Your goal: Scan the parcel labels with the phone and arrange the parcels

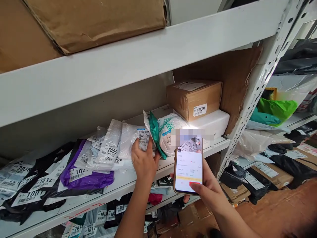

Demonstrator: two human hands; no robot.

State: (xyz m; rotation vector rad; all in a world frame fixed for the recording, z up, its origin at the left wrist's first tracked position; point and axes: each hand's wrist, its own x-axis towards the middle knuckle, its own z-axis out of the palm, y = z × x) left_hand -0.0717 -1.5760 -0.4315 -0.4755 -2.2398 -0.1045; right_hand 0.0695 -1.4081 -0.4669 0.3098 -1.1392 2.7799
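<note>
My right hand (pixel 206 185) is closed round a smartphone (pixel 187 172) held upright in front of the shelf. Its thumb lies on a red button low on the lit screen, which also shows a camera picture of a label. My left hand (pixel 146 163) grips a white plastic parcel (pixel 127 137), its fingers about the printed label (pixel 143 137). Right beside that hand stands a teal and white bag (pixel 154 132). A round white parcel with green print (pixel 170 129) sits behind the phone, partly covered by it.
A cardboard box marked 4039 (pixel 195 99) rests on a white foam box (pixel 213 122). Numbered parcels, one in a purple bag (pixel 86 172), line the shelf leftward. A shelf beam (pixel 123 69) crosses above. The perforated upright (pixel 255 89) stands right, with more parcels beyond and below.
</note>
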